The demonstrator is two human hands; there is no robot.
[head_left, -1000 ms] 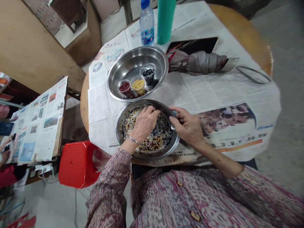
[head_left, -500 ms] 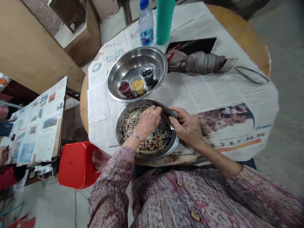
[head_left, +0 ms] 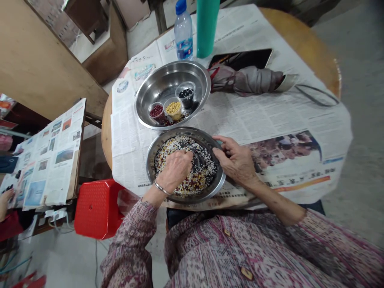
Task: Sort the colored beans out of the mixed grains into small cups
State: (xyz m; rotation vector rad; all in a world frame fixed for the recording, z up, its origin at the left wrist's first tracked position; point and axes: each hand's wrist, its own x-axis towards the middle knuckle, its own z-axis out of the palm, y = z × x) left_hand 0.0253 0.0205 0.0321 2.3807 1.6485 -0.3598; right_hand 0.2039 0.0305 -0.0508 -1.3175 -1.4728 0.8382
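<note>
A steel basin (head_left: 151, 180) holds mixed beans and grains (head_left: 196, 186) in white, yellow, dark red and black. Over its middle is my left hand (head_left: 176, 168), with a bangle at the wrist and the fingers curled together and pointing down. Whatever those fingertips hold, if anything, is hidden. My right hand (head_left: 237, 162) grips the basin's right rim between thumb and fingers. Just beyond stands a larger steel basin (head_left: 142, 96) with small clear cups of red beans (head_left: 157, 111), yellow beans (head_left: 173, 108) and black grains (head_left: 186, 95), plus some loose grains at its bottom.
Newspaper (head_left: 288, 120) covers the round table. At the back are a water bottle (head_left: 183, 34), a green tumbler (head_left: 206, 28), a dark flat tablet-like object (head_left: 255, 57) and a folded umbrella (head_left: 249, 79). A red stool (head_left: 94, 208) and another newspaper-covered table (head_left: 60, 160) with a person's hand (head_left: 6, 198) are left.
My left hand has moved left and toward me across the basin, baring the grains near the far right side. My right hand stays on the rim.
</note>
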